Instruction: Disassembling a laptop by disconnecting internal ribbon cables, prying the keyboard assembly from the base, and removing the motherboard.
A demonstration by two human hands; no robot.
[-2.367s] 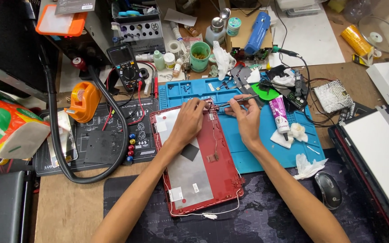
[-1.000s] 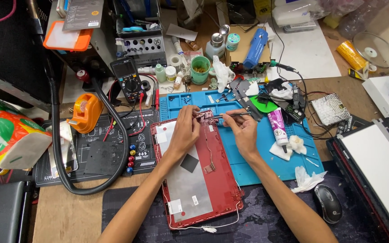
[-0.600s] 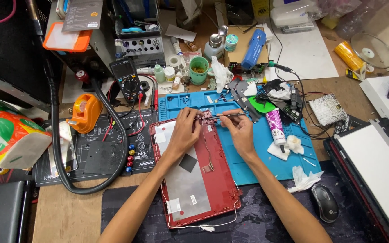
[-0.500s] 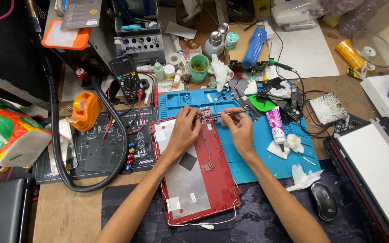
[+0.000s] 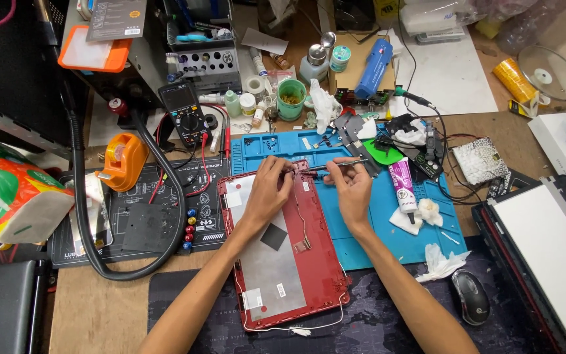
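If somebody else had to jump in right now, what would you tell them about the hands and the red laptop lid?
Left hand: resting on the top edge of the red laptop lid, fingertips pinching at its upper corner.
Right hand: holding a thin tool that points at that same corner.
The lid lies inside-up, partly on the blue mat, with a thin cable running down it.
Done: lid is off its laptop and stripped.
Left: the work at the top corner looks unfinished; a glue tube lies close by on the mat.
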